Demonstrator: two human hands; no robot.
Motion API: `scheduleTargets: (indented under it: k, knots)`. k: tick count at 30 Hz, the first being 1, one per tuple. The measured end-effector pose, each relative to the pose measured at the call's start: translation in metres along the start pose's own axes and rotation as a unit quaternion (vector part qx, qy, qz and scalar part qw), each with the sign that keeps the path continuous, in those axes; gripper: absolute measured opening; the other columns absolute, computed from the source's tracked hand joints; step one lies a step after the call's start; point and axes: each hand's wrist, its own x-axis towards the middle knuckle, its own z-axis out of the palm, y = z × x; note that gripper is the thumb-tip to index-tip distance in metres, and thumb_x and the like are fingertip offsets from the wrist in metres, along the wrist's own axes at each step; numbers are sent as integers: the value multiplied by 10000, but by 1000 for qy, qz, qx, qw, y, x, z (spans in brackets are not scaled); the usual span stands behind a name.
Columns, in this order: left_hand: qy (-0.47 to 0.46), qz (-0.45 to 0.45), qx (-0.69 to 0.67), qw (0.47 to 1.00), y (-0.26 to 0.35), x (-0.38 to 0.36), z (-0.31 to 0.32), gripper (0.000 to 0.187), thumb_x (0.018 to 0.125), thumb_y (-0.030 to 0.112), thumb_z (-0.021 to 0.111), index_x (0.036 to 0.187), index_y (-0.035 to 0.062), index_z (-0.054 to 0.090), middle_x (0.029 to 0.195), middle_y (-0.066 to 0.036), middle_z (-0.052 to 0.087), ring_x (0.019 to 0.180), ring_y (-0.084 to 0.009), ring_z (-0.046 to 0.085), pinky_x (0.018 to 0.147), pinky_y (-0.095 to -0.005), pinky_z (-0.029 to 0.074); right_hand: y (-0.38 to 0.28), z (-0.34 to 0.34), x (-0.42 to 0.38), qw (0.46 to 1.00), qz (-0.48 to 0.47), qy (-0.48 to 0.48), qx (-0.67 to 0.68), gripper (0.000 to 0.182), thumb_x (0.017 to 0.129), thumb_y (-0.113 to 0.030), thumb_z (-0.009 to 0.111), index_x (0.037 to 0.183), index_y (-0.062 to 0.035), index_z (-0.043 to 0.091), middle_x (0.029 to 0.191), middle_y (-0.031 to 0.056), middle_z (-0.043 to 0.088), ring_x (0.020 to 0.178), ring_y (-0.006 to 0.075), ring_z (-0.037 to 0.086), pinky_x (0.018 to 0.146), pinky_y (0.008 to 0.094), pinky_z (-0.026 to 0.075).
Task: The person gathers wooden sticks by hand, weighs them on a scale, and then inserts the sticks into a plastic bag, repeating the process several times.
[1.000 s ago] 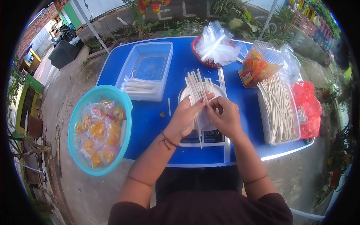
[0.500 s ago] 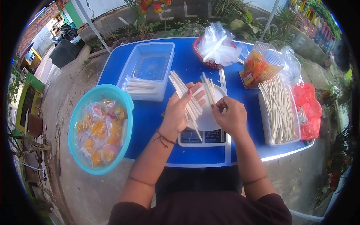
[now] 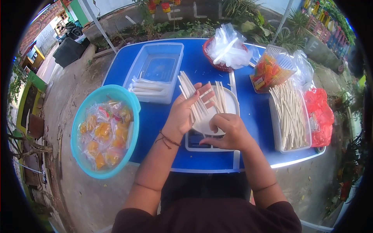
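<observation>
My left hand [image 3: 185,110] holds a bundle of pale sticks [image 3: 189,87] slanting across its palm, the thumb laid over them. My right hand [image 3: 229,132] is just right of the bundle's lower end, thumb and fingers apart, with nothing seen between them. More loose sticks [image 3: 220,97] lie behind it on the white round plate of a kitchen scale [image 3: 233,108]. My hands partly cover the scale's front panel. At the right, a clear container [image 3: 307,136] is filled with many similar sticks.
A turquoise basin [image 3: 136,128] with bagged orange food stands left. Behind are a clear box [image 3: 178,58] with wrapped sticks and a red basket [image 3: 208,58] of plastic bags. An orange-filled tub [image 3: 268,75] and red bag [image 3: 321,116] are on the right of the blue table [image 3: 155,116].
My right hand has moved left and slightly down, from the sticks on the scale to the lower end of the held bundle. Its thumb and fingers have spread.
</observation>
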Motion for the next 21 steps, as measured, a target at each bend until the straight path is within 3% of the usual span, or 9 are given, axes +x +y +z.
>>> scheduleTargets:
  k: [5, 8, 14, 17, 21]
  knots:
    - [-34, -16, 23, 999, -11, -1, 2, 367, 1030, 65, 417, 1384, -7, 354, 1380, -208, 504, 1274, -329, 532, 1036, -432, 516, 4, 12, -2, 995, 1, 88, -54, 420, 655, -261, 879, 712, -99, 496, 594, 43, 532, 532, 240, 573, 489, 338, 447]
    - [-41, -28, 58, 997, -11, -6, 11, 388, 1032, 45, 374, 1412, -9, 318, 1372, -215, 518, 1282, -337, 527, 1030, -430, 517, 9, 20, -6, 989, 52, 115, -77, 413, 660, -255, 878, 702, -103, 496, 593, 42, 539, 513, 227, 568, 470, 337, 439]
    - [-43, -29, 47, 998, -13, -7, 11, 394, 1033, 45, 349, 1421, -14, 309, 1378, -237, 507, 1288, -334, 523, 1024, -425, 519, 4, 11, -2, 993, 37, 96, -57, 391, 686, -245, 865, 700, -108, 499, 601, 35, 555, 510, 219, 571, 465, 329, 437]
    - [-47, -47, 46, 997, -11, -7, 10, 386, 1039, 62, 338, 1415, -23, 313, 1388, -233, 501, 1287, -327, 525, 1023, -424, 521, 4, 10, -3, 993, 57, 86, -56, 342, 720, -214, 839, 711, -97, 518, 608, 39, 563, 513, 212, 576, 473, 323, 441]
    - [-53, -38, 59, 996, -14, -4, 4, 380, 1045, 74, 329, 1411, -29, 322, 1406, -213, 496, 1271, -314, 539, 1023, -404, 520, 1, 11, 2, 976, 126, 171, -50, 206, 753, -155, 792, 776, -74, 605, 655, 50, 607, 554, 199, 605, 514, 312, 468]
